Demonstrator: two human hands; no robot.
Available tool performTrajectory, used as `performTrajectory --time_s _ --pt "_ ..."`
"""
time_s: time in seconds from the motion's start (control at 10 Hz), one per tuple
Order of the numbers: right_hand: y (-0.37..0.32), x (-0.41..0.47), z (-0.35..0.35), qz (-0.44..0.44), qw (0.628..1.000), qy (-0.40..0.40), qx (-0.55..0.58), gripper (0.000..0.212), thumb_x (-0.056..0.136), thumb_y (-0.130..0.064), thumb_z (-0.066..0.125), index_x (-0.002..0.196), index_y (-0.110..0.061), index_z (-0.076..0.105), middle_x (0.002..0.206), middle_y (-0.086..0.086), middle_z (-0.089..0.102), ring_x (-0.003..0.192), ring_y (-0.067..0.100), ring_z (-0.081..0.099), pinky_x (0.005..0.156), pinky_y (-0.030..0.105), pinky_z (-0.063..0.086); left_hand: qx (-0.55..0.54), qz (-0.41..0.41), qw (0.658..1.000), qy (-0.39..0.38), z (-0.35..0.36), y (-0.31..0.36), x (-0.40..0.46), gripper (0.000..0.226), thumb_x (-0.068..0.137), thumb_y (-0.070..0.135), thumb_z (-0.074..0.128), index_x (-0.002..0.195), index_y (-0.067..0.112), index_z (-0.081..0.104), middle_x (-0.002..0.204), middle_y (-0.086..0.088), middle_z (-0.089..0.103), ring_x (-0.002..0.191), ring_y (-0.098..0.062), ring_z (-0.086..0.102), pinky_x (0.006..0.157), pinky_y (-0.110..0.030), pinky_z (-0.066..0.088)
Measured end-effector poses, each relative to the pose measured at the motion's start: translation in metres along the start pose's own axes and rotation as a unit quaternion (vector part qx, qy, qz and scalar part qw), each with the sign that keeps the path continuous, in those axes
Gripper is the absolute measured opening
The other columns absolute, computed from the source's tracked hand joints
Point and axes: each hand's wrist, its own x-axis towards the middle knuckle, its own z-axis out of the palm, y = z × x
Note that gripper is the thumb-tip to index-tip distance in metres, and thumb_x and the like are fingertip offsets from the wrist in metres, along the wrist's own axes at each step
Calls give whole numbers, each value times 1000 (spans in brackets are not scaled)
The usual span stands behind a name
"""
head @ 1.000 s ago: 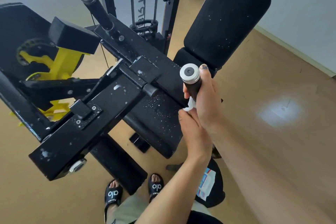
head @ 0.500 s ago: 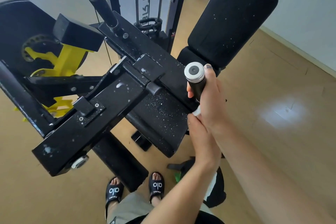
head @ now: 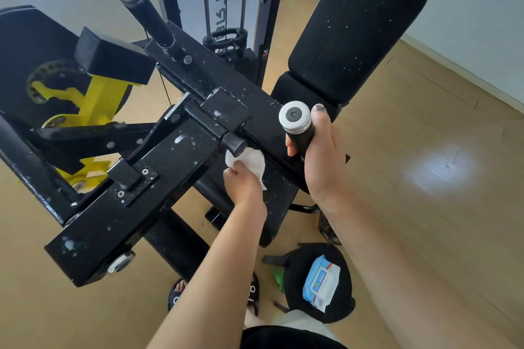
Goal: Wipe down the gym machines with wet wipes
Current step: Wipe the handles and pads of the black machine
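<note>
A black gym machine [head: 158,178] with white specks fills the left and middle of the head view. My right hand [head: 320,156] grips its upright black handle [head: 297,127], which ends in a silver cap. My left hand [head: 243,183] holds a crumpled white wet wipe [head: 249,161] and presses it against the frame just below a short black knob [head: 234,144]. The wipe touches the black bar between the knob and the handle.
A black padded backrest [head: 357,28] rises behind the handle. A second handle bar [head: 141,5] sticks up at the back left, beside yellow parts [head: 93,102]. On the wooden floor, a black bag [head: 317,280] carries a wet wipe pack [head: 320,283]. My sandalled feet [head: 178,292] stand below the frame.
My left hand left the handle and moved left with the wipe onto the frame under the knob. The right hand kept its grip. The view shifted, showing the bag and wipe pack.
</note>
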Motion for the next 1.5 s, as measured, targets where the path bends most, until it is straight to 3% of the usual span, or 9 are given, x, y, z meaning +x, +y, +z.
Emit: performTrajectory --time_s 0.4,0.6,0.8,0.9,1.0,1.2,1.3,1.4,1.5 --pt "0 1 0 -1 1000 3 14 55 100 -41 25 65 -7 50 59 3 54 59 13 50 58 19 42 -76 6 997 -29 40 16 -33 31 110 37 25 132 32 47 109 14 50 112 -14 47 98 -31 35" --pt "0 0 -1 -3 1000 -12 11 60 100 -43 26 71 5 49 61 8 54 63 17 49 63 30 42 -59 44 991 -113 42 -52 -81 41 110 37 27 126 10 53 119 -1 59 109 -13 56 111 -40 42" --pt "-1 0 0 -6 1000 -4 -4 59 100 -41 24 69 2 49 58 3 52 60 14 49 59 21 40 -20 106 994 7 42 9 -12 27 107 18 31 116 3 51 98 -3 49 84 -13 50 86 -29 53" --pt "1 0 0 -1 1000 -3 1 55 100 -41 24 68 -4 51 59 2 53 60 13 50 56 16 40 0 96 995 -4 39 18 -1 37 107 19 32 128 -4 51 106 -11 55 95 -24 57 93 -50 52" --pt "1 0 1 4 1000 2 16 52 98 -42 26 68 -7 50 61 5 54 62 15 50 59 22 42 23 69 997 7 38 12 -23 23 107 19 30 107 5 48 92 -4 56 81 -20 54 70 -31 44" --pt "3 0 1 12 1000 10 14 53 96 -43 28 70 -2 51 62 5 55 62 16 52 60 25 42 11 -5 995 -99 42 -39 -68 37 108 21 31 127 -6 47 105 -27 58 87 -31 52 78 -33 42" --pt "2 1 1 8 1000 5 18 53 96 -42 29 71 -1 50 62 6 54 62 15 51 59 23 43 31 3 995 -96 42 -32 -65 28 108 22 32 108 0 51 79 -7 50 81 -21 49 66 -30 39" --pt "2 1 0 -5 1000 2 17 55 101 -36 27 75 8 48 62 7 52 61 14 50 57 20 42 8 35 999 -18 42 5 -35 32 109 33 31 94 13 52 85 -1 54 85 -22 53 74 -32 41" --pt "2 0 0 -7 1000 8 6 57 107 -31 25 74 10 48 59 3 52 59 11 49 54 14 39 11 59 998 -6 34 32 -11 43 109 30 32 116 0 61 110 -20 64 92 -31 60 83 -38 46"
